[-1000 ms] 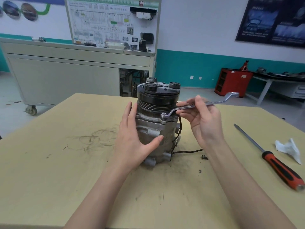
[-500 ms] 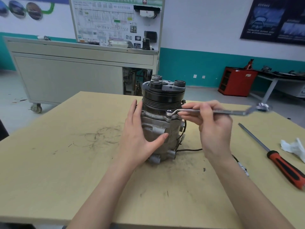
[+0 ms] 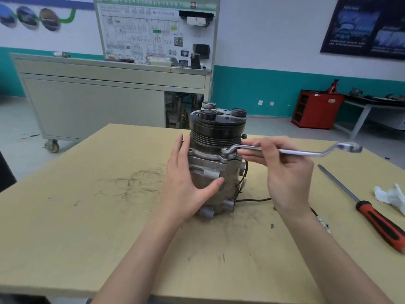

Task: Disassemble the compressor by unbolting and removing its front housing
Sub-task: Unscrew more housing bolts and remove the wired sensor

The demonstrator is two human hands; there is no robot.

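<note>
Head view, looking down at the bench point(image 3: 87, 216), and there's the compressor point(image 3: 210, 167) standing upright near the middle of it, black pulley point(image 3: 217, 130) on top, grey body below. The left hand point(image 3: 186, 183) is flat against the body's left side, fingers straight and pointing up, thumb stretched across the front face. The right hand point(image 3: 282, 172) has its fingers and thumb pinched on the shank of an offset ring wrench point(image 3: 306, 152). The wrench's near ring sits over a bolt on the flange of the front housing point(image 3: 208, 155), just under the pulley grooves, while the far ring pokes out to the right, clear of the bench surface. A dark wire point(image 3: 252, 200) trails from the compressor's right side across the bench and passes under the right wrist. Further right lies a screwdriver point(image 3: 377, 218) with a red-and-black handle, well apart from the compressor, and just beside it a crumpled white rag point(image 3: 392, 194).
</note>
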